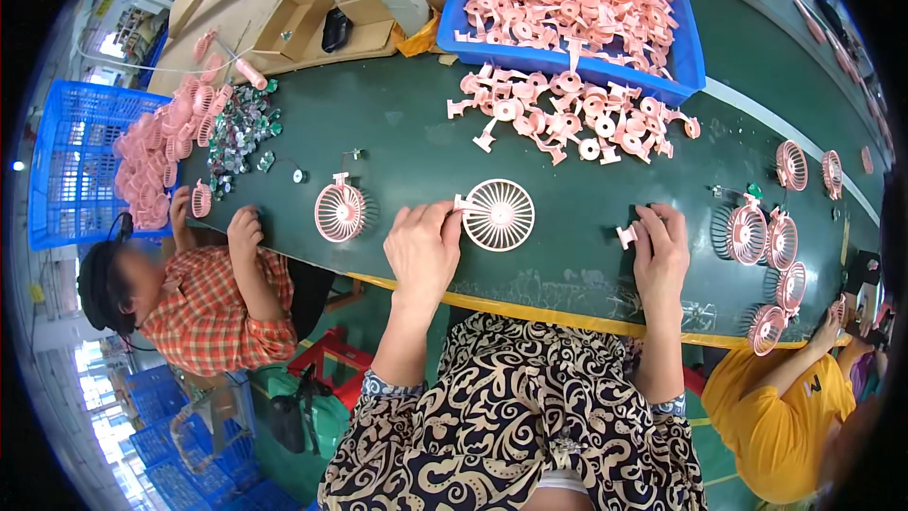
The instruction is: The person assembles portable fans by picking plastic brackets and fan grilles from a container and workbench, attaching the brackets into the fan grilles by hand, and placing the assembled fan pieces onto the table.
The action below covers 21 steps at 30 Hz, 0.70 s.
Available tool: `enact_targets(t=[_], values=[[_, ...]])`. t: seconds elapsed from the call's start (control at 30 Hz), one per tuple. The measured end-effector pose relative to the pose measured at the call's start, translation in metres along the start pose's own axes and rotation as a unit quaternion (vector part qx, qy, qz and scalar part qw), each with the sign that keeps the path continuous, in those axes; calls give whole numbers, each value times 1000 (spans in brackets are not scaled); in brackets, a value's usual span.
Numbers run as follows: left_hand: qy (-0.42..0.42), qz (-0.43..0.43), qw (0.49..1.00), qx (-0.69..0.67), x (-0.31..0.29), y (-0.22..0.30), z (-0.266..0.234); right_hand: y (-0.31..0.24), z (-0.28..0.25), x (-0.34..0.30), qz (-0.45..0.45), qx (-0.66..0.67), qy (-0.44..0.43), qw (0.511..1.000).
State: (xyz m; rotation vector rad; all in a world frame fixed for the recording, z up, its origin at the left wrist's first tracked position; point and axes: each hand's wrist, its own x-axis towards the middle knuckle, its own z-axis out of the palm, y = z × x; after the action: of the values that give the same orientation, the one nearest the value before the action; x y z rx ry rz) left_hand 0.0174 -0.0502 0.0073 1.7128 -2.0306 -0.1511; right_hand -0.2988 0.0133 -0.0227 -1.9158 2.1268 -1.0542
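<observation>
Above the green table, my left hand (423,244) pinches the small side tab of a round pink fan guard (499,216), whose spokes face up. To the right and apart from it, my right hand (660,251) grips a small pink plastic fan bracket (626,236) between thumb and fingers; part of it is hidden by them. Left of my left hand, another pink fan guard (340,210) lies with a small wired part (354,153) just beyond it. Farther off, a loose pile of pink brackets (577,118) spreads in front of a blue bin.
The blue bin (695,61) is heaped with pink brackets. Several fan guards (747,232) sit at the right. At the left, a co-worker in a checked shirt (222,308) sits by a blue basket (76,151) and small green wired parts (236,132). A person in yellow (780,407) works at right.
</observation>
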Motion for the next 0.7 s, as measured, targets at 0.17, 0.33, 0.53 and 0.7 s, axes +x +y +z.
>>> enact_targets(t=[0.17, 0.33, 0.53, 0.7], values=[[-5, 2, 998, -61, -1, 4, -2, -7, -11, -4, 27, 5, -16, 999], [-111, -113, 953, -257, -15, 8, 6, -30, -16, -4, 88, 63, -93, 990], [-168, -151, 907, -355, -24, 10, 19, -80, 12, -6, -94, 161, -82, 979], [-179, -145, 903, -364, -27, 9, 21, -81, 30, -4, -137, 66, -128, 980]])
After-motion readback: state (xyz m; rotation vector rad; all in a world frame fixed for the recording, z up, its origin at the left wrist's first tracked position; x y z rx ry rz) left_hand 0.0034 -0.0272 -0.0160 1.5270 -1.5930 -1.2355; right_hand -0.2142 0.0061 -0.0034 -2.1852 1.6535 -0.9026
